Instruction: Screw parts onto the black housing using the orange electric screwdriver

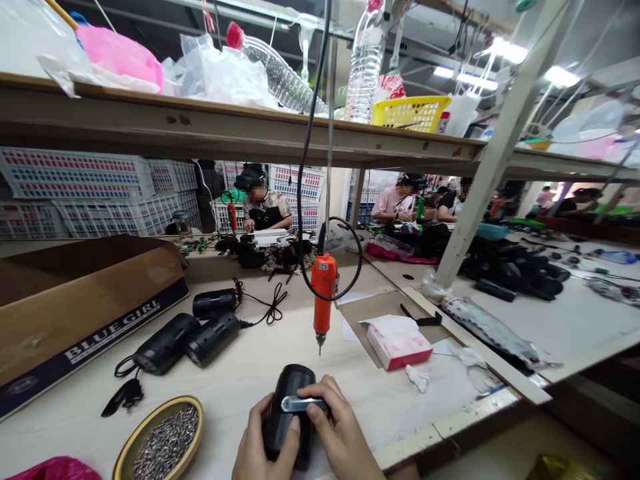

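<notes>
Near the table's front edge, a black cylindrical device [290,379] stands tilted between my two hands. A silver-grey crank handle [294,404] lies across its side. My left hand [255,448] is wrapped round the device's left side, the thumb pressed against its front. My right hand [345,430] pinches the free end of the crank between thumb and fingers. Just above and beyond hangs an orange electric screwdriver [324,293], bit pointing down, touched by neither hand. At the left, a bowl [200,427] holds many small silver screws [167,443].
Similar black cylinders [170,341] with cords lie left, beside a cardboard box [90,300]. A tissue box [400,343] sits right. A shelf [250,130] crosses overhead, with a slanted post [500,147]. Co-workers [270,207] sit beyond, near piled black parts [515,267].
</notes>
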A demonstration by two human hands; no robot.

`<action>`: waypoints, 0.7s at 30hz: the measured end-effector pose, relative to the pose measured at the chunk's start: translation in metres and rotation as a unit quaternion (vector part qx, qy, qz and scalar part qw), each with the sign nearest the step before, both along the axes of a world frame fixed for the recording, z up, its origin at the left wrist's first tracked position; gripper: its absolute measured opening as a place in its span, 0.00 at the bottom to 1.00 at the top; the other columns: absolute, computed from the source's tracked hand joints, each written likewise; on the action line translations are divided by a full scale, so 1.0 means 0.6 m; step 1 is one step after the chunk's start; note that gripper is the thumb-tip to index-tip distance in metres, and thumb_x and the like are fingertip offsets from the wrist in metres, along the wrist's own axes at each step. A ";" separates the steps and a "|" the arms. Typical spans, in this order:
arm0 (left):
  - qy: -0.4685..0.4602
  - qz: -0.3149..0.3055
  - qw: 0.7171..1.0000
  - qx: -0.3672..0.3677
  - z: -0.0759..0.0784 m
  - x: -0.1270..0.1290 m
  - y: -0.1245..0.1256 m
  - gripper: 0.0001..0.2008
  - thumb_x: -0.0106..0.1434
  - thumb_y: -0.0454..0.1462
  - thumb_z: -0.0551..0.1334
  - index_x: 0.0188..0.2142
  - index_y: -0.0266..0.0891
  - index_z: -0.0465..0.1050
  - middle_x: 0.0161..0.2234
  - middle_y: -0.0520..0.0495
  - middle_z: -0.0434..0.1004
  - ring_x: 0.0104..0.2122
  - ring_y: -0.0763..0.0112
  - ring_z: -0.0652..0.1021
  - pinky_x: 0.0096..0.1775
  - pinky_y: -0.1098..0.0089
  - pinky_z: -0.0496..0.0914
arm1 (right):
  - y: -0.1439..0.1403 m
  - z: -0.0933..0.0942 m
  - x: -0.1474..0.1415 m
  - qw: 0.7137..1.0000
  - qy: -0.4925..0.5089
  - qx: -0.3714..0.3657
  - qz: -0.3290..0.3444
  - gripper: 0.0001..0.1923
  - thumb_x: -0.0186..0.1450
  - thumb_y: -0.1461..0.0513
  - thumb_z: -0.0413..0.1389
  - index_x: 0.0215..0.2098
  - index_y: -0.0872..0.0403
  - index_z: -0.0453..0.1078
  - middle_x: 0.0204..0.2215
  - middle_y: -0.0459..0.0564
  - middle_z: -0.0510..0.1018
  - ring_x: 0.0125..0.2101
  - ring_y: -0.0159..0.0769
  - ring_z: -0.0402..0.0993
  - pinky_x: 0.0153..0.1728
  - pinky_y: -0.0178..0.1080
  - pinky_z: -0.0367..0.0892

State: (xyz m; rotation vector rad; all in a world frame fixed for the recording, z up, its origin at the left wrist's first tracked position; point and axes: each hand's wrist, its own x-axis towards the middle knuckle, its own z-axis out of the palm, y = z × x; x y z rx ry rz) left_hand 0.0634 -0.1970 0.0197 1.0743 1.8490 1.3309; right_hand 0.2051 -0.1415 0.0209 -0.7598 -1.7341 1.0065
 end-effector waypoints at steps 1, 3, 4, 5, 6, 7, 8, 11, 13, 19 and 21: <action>0.004 0.001 1.000 -0.004 0.002 0.001 0.000 0.35 0.58 0.63 0.55 0.55 0.44 0.65 0.55 0.42 0.76 0.56 0.52 0.76 0.57 0.53 0.69 | -0.001 -0.002 -0.001 0.999 -0.013 0.026 -0.014 0.22 0.78 0.44 0.47 0.50 0.48 0.75 0.39 0.52 0.71 0.45 0.45 0.68 0.48 0.43 0.62; 0.001 -0.001 1.000 -0.012 0.006 0.002 -0.002 0.35 0.57 0.62 0.56 0.56 0.45 0.64 0.55 0.42 0.76 0.56 0.51 0.77 0.57 0.51 0.70 | -0.001 -0.005 -0.002 0.996 -0.036 0.072 -0.044 0.20 0.80 0.48 0.44 0.51 0.47 0.74 0.40 0.52 0.69 0.46 0.45 0.65 0.49 0.44 0.62; -0.001 -0.002 1.000 -0.016 0.007 0.003 -0.003 0.36 0.56 0.62 0.57 0.56 0.45 0.63 0.55 0.41 0.76 0.56 0.50 0.77 0.56 0.50 0.70 | -0.001 -0.007 -0.003 0.994 -0.044 0.089 -0.055 0.18 0.80 0.50 0.44 0.51 0.46 0.73 0.40 0.52 0.69 0.46 0.45 0.65 0.48 0.44 0.62; -0.003 -0.002 1.000 -0.020 0.008 0.004 -0.004 0.36 0.55 0.62 0.58 0.57 0.46 0.63 0.55 0.41 0.76 0.56 0.49 0.77 0.56 0.49 0.70 | -0.001 -0.010 -0.003 0.991 -0.050 0.102 -0.064 0.17 0.80 0.52 0.44 0.52 0.46 0.73 0.41 0.51 0.68 0.46 0.45 0.64 0.48 0.44 0.63; -0.001 0.000 1.000 -0.023 0.008 0.005 -0.005 0.36 0.55 0.62 0.58 0.57 0.46 0.62 0.55 0.40 0.76 0.56 0.48 0.77 0.56 0.48 0.71 | -0.002 -0.013 -0.003 0.990 -0.056 0.113 -0.071 0.16 0.80 0.54 0.44 0.52 0.45 0.72 0.41 0.51 0.68 0.46 0.45 0.64 0.48 0.44 0.63; 0.005 0.001 1.000 -0.024 0.008 0.006 -0.005 0.36 0.55 0.62 0.58 0.57 0.46 0.62 0.55 0.41 0.76 0.55 0.47 0.78 0.55 0.48 0.71 | -0.002 -0.016 -0.004 0.987 -0.063 0.123 -0.077 0.15 0.80 0.55 0.44 0.52 0.45 0.72 0.42 0.51 0.68 0.47 0.44 0.64 0.48 0.44 0.63; 0.017 0.003 1.000 -0.025 0.007 0.007 -0.006 0.36 0.56 0.61 0.57 0.58 0.47 0.61 0.55 0.41 0.77 0.55 0.47 0.78 0.54 0.48 0.72 | -0.003 -0.019 -0.004 0.985 -0.070 0.133 -0.087 0.14 0.80 0.57 0.44 0.52 0.45 0.71 0.42 0.51 0.67 0.47 0.44 0.64 0.49 0.45 0.63; 0.073 0.008 0.997 -0.025 0.004 0.013 -0.009 0.33 0.60 0.59 0.54 0.61 0.48 0.60 0.56 0.43 0.77 0.53 0.48 0.80 0.50 0.53 0.75 | -0.004 -0.029 -0.010 0.975 -0.088 0.159 -0.126 0.14 0.79 0.61 0.44 0.52 0.45 0.71 0.45 0.52 0.66 0.48 0.45 0.64 0.49 0.45 0.64; 0.109 0.007 0.994 -0.030 0.005 0.018 -0.011 0.31 0.62 0.56 0.53 0.62 0.50 0.60 0.60 0.45 0.75 0.55 0.49 0.79 0.49 0.54 0.75 | -0.003 -0.030 -0.013 0.967 -0.093 0.177 -0.155 0.15 0.78 0.63 0.44 0.52 0.46 0.71 0.47 0.53 0.66 0.50 0.46 0.64 0.50 0.46 0.65; 0.196 0.004 0.981 0.012 0.007 0.033 -0.020 0.24 0.71 0.49 0.50 0.65 0.53 0.60 0.67 0.48 0.66 0.61 0.56 0.75 0.50 0.58 0.77 | -0.001 -0.006 -0.012 0.947 -0.120 0.244 -0.170 0.18 0.74 0.70 0.46 0.53 0.46 0.71 0.51 0.53 0.67 0.51 0.44 0.66 0.49 0.43 0.69; 0.249 0.015 0.965 0.077 -0.002 0.040 -0.022 0.22 0.74 0.46 0.49 0.65 0.50 0.64 0.71 0.46 0.56 0.63 0.58 0.73 0.48 0.63 0.79 | -0.002 0.000 -0.009 0.944 -0.130 0.250 -0.174 0.18 0.74 0.70 0.46 0.53 0.46 0.71 0.51 0.53 0.68 0.51 0.44 0.66 0.49 0.43 0.69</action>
